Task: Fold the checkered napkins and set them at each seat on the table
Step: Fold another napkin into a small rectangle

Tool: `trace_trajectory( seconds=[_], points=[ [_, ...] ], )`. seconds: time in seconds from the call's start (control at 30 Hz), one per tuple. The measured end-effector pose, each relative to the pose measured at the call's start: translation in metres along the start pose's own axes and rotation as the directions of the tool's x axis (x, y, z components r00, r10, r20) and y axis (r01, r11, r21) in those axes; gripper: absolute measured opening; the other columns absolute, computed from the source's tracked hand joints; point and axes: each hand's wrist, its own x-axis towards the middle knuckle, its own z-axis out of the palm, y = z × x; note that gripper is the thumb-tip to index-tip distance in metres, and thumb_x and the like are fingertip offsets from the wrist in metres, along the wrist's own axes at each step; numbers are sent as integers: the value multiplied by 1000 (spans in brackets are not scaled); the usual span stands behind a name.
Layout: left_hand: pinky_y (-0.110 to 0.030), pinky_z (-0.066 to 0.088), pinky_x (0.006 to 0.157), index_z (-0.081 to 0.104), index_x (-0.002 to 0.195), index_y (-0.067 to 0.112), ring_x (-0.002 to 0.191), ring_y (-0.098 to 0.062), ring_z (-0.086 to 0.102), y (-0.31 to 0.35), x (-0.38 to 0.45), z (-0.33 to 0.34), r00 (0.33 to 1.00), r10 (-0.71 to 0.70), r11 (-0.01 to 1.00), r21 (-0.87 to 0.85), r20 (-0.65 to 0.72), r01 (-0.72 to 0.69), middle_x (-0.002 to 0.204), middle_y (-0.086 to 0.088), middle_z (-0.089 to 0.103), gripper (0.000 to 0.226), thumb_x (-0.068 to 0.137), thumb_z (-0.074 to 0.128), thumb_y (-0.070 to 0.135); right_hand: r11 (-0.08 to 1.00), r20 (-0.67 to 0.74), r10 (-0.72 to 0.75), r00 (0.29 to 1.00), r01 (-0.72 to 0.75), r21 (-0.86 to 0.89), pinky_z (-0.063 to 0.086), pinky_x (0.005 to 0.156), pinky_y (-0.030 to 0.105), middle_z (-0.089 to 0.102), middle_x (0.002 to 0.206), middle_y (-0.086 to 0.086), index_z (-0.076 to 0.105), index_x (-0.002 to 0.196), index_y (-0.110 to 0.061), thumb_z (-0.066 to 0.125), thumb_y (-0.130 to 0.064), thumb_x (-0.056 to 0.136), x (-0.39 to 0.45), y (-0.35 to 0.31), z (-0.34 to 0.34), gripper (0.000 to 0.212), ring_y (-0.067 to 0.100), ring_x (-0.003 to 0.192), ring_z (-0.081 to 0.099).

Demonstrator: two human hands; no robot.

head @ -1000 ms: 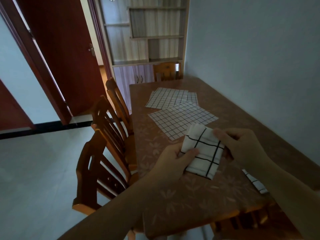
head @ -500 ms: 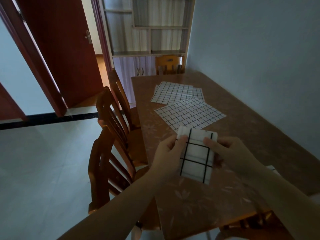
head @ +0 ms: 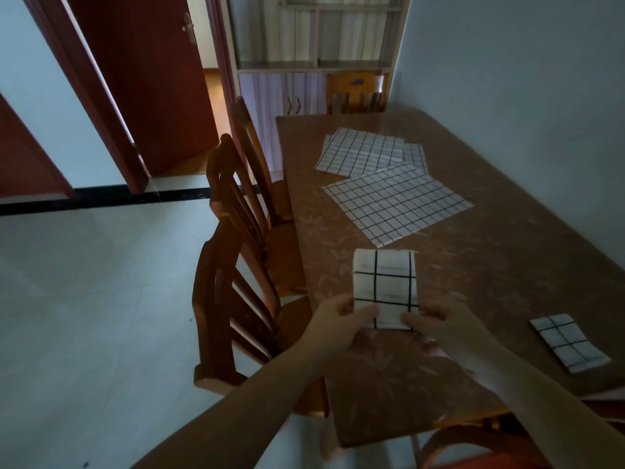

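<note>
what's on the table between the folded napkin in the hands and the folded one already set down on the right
Nothing: in the head view only bare table lies between the held napkin and the set-down napkin.

One head-worn wide-angle view only. It is looking forward and down along the tabletop from its near edge toward the far edge, sitting close above the near left corner and taking in the chairs lining the left edge.
</note>
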Motion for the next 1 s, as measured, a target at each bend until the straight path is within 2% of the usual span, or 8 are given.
trace_trajectory(
  seconds=[0.07,0.17,0.33,0.53,0.6,0.73,0.93,1.0],
  points=[
    [-29,60,78,62,113,23,90,-14,71,-15,11,-2,996,-87,996,-3,16,87,106,2,69,21,93,63,19,998,13,49,999,-50,35,56,62,27,73,80,7,72,91,-13,66,-16,89,12,13,2,7,19,68,68],
    [-32,59,83,64,102,23,99,-20,70,-39,25,-2,979,-203,973,-119,-14,200,109,-5,69,19,93,60,7,992,48,115,992,-118,53,53,54,26,73,69,4,72,90,-11,66,-17,90,36,34,3,8,16,58,65],
    [-29,59,81,63,104,21,101,-21,69,-79,50,6,936,-331,935,-170,-115,310,113,-6,68,19,94,58,5,976,109,218,970,-219,-6,46,49,26,67,59,5,70,87,-13,57,-8,92,92,79,9,15,18,52,61],
    [-23,55,69,61,107,31,93,-13,69,-99,82,14,876,-411,911,-149,-251,385,108,6,67,22,95,58,13,940,158,342,926,-333,-79,50,55,26,65,92,9,60,114,-19,49,-14,96,147,114,21,21,18,71,60],
    [-25,54,70,58,119,28,92,-14,67,-106,94,12,853,-434,901,-148,-292,408,110,6,66,28,96,55,13,943,167,329,930,-312,-115,51,54,26,65,89,7,56,113,-20,51,-11,96,159,114,25,20,17,69,60],
    [-24,52,66,58,120,25,84,-13,66,-116,108,6,810,-462,887,-169,-361,431,109,3,66,29,96,52,10,948,175,230,957,-179,-264,48,52,27,64,76,6,55,109,-17,60,-11,91,175,116,31,20,15,61,60],
    [-22,54,64,53,93,34,76,-14,67,-126,109,-6,785,-389,919,-144,-482,367,95,-1,67,30,91,57,4,911,239,168,956,-59,-408,45,60,24,66,89,3,48,108,-28,62,-18,91,180,114,39,24,16,77,65],
    [-20,53,62,50,95,35,75,-15,67,-128,107,-11,781,-374,925,-138,-500,355,98,-4,67,31,90,60,6,901,241,147,959,-29,-434,43,58,21,66,85,3,50,110,-26,61,-18,91,181,114,43,23,14,74,63]
  ],
)
